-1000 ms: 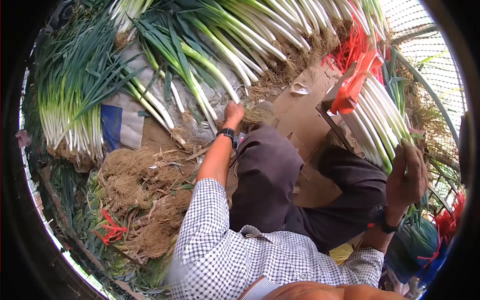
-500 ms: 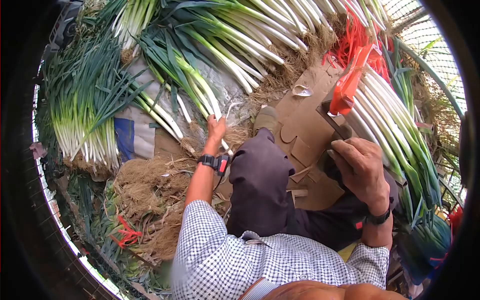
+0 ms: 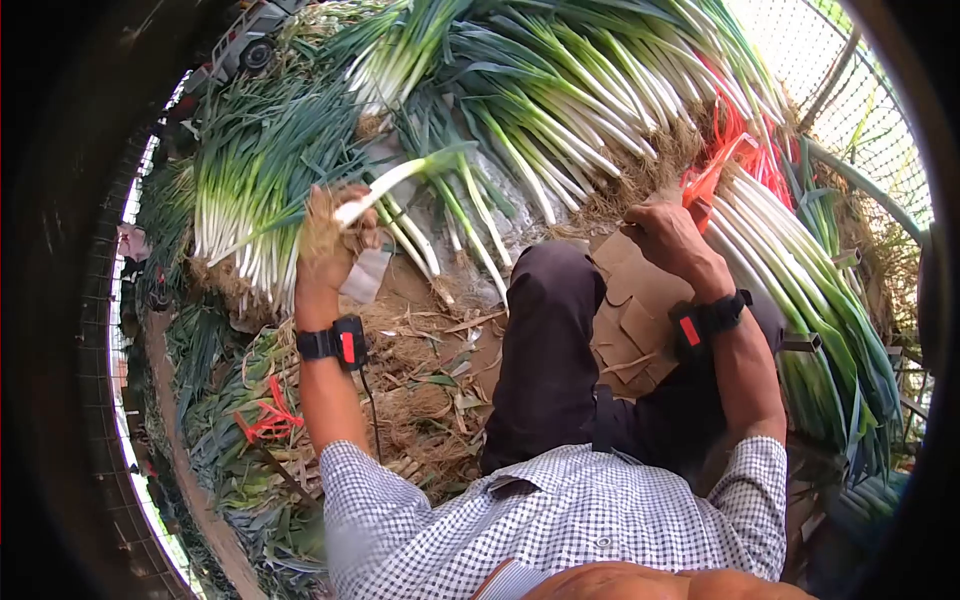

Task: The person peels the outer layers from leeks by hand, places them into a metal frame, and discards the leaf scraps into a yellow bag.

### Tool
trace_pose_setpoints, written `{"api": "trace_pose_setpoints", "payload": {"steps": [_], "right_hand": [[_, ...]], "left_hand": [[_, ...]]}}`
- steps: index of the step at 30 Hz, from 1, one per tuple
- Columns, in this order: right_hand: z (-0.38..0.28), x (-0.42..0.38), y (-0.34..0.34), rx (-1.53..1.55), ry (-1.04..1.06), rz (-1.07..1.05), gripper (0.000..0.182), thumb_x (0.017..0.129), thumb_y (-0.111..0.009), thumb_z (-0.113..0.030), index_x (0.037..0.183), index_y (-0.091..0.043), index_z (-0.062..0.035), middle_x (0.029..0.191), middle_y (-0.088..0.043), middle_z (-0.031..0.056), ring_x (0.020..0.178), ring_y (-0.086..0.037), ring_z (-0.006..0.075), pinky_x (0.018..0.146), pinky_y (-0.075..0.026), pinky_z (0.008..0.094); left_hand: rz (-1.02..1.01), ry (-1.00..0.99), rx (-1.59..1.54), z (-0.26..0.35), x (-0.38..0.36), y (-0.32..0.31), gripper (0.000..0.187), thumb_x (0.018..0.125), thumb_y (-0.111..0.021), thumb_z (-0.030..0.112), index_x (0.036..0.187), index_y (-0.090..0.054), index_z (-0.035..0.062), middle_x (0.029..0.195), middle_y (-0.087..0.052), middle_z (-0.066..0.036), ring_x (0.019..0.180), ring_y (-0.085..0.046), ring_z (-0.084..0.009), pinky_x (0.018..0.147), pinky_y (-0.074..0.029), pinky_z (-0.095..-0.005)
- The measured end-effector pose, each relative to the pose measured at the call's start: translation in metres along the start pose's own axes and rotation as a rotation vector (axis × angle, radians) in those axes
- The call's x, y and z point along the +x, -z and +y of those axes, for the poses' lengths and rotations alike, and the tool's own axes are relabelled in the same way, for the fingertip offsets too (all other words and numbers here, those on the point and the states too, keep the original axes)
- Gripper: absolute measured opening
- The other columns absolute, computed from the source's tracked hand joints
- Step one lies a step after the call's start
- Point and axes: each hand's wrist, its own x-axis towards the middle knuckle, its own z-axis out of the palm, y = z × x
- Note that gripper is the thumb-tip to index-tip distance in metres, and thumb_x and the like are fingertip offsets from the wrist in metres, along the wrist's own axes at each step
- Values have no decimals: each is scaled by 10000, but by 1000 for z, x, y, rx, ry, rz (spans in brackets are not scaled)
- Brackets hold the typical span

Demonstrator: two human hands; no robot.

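My left hand, partly smeared by motion, is closed on a leek near its white root end. That leek points up and to the right, over other loose leeks on the ground. Brownish roots show around my fingers. On the right, my right hand is closed with its fingers curled; what it holds, if anything, is hidden. It is beside an orange band around the upper end of a large leek bundle.
A long row of leeks lies across the top, with more leeks at the left. Cut roots and trimmings cover the ground by my left arm. Cardboard lies near my knees. Red strips hang at the upper right.
My left hand has moved left and up from the loose leeks, now with a leek in it. My right hand has moved up and slightly left. The view has shifted.
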Motion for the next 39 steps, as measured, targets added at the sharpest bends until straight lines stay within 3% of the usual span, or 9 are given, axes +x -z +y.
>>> {"api": "trace_pose_setpoints", "payload": {"steps": [8,12,18,19,22,28,30,34,39], "right_hand": [[-79,82,47,267,-9,99,239,835,-708,-167,1028,-688,-27,910,-696,158,801,-660,231,745,-511,367],[-105,147,34,536,429,443,596,752,-811,-319,1228,-599,-31,1107,-664,167,1024,-639,273,842,-510,389],[-147,186,39,825,399,197,421,843,-703,-197,1203,-585,-14,992,-669,109,915,-659,215,796,-510,367],[-151,184,41,705,382,201,390,836,-710,-215,1152,-607,-9,954,-671,122,875,-662,220,767,-507,369],[-160,169,61,504,282,230,357,814,-732,-267,1040,-653,-2,879,-678,154,802,-669,249,730,-508,372],[-163,158,114,376,60,615,417,754,-768,-394,893,-698,-7,768,-685,167,736,-682,304,695,-518,403],[-162,155,141,304,-12,729,439,740,-766,-433,867,-704,-17,741,-684,163,732,-685,309,693,-520,403],[-156,135,188,342,-41,786,477,728,-754,-463,824,-693,0,739,-678,181,719,-679,324,684,-521,395],[-105,84,195,879,118,422,437,983,-542,-435,988,-635,-9,865,-654,48,807,-612,102,747,-505,269]], "left_hand": [[-215,-268,152,135,11,-68,760,964,-304,668,1195,-555,-11,753,-652,-140,644,-639,-242,643,-552,-371],[-391,-396,294,150,3,-127,829,943,-272,715,1214,-550,-17,735,-654,-132,652,-654,-239,687,-577,-399],[-685,-330,239,155,1,-168,780,963,-354,657,1277,-510,-38,890,-637,-107,766,-626,-205,843,-532,-381],[-679,-335,103,148,-10,-180,580,1017,-372,530,1172,-615,27,856,-711,-124,750,-702,-221,722,-579,-391],[-518,-391,382,148,-10,-190,632,1001,-370,569,1243,-580,25,835,-711,-116,687,-700,-236,694,-583,-388],[-182,-646,871,100,40,-151,536,929,-651,382,1286,-568,-9,1163,-656,-125,1065,-596,-143,936,-460,-294],[-323,-449,789,46,82,-129,612,876,-714,413,1305,-565,3,1328,-545,-162,1184,-528,-209,981,-435,-318],[-583,-460,655,-31,91,-166,420,877,-739,264,1209,-638,27,1138,-652,-61,1055,-577,-121,918,-472,-288],[-721,-162,369,-70,83,-214,259,875,-731,131,1125,-688,74,995,-687,35,896,-600,-44,798,-489,-221]]}}
